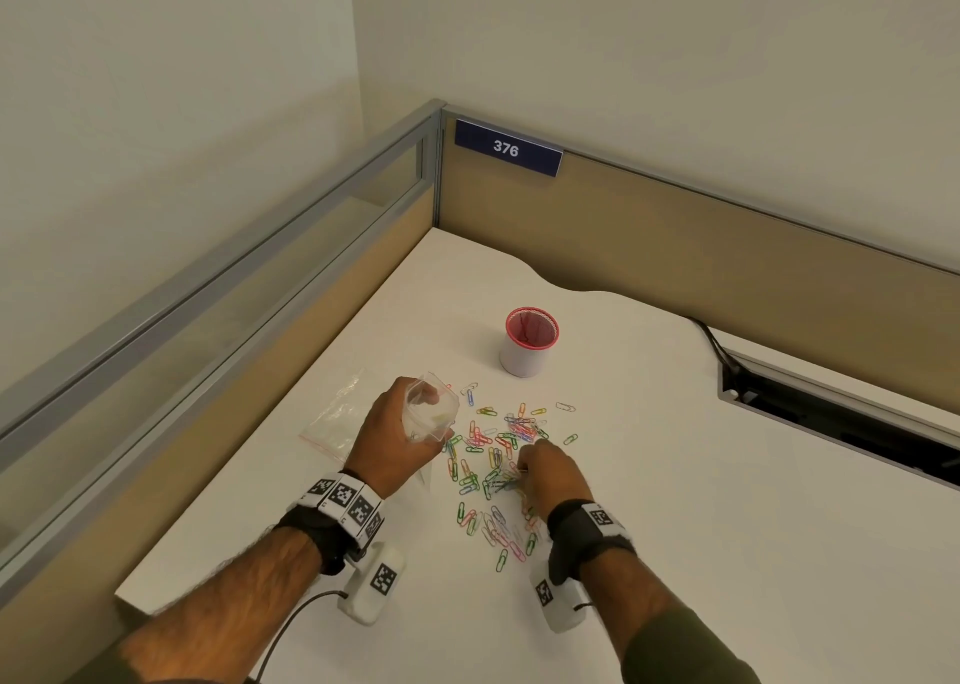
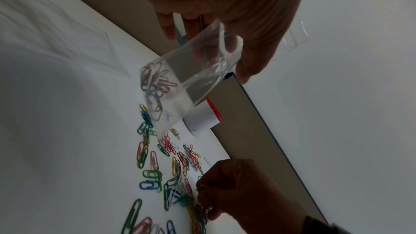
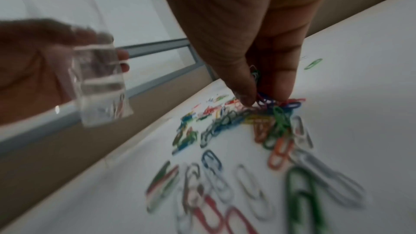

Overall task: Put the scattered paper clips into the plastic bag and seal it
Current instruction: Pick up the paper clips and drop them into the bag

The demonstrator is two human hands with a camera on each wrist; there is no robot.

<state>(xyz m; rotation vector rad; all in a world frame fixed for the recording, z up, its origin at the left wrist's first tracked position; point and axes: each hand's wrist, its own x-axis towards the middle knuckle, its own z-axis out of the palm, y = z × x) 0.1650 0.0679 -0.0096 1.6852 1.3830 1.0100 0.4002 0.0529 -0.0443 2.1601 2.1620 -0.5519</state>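
Several coloured paper clips (image 1: 493,460) lie scattered on the white desk (image 1: 701,501), also in the left wrist view (image 2: 157,166) and the right wrist view (image 3: 225,149). My left hand (image 1: 400,434) holds a small clear plastic bag (image 1: 431,410) above the desk, its mouth held open; a few clips sit in its bottom (image 2: 155,84). The bag (image 3: 99,84) hangs left of the pile. My right hand (image 1: 545,470) is down on the pile, thumb and fingers pinching a bunch of clips (image 3: 270,102).
A white cup with a red rim (image 1: 530,343) stands behind the clips. Another clear zip bag (image 1: 337,418) lies flat at the left. Partition walls (image 1: 675,246) enclose the desk's corner. A cable slot (image 1: 831,408) opens at the right.
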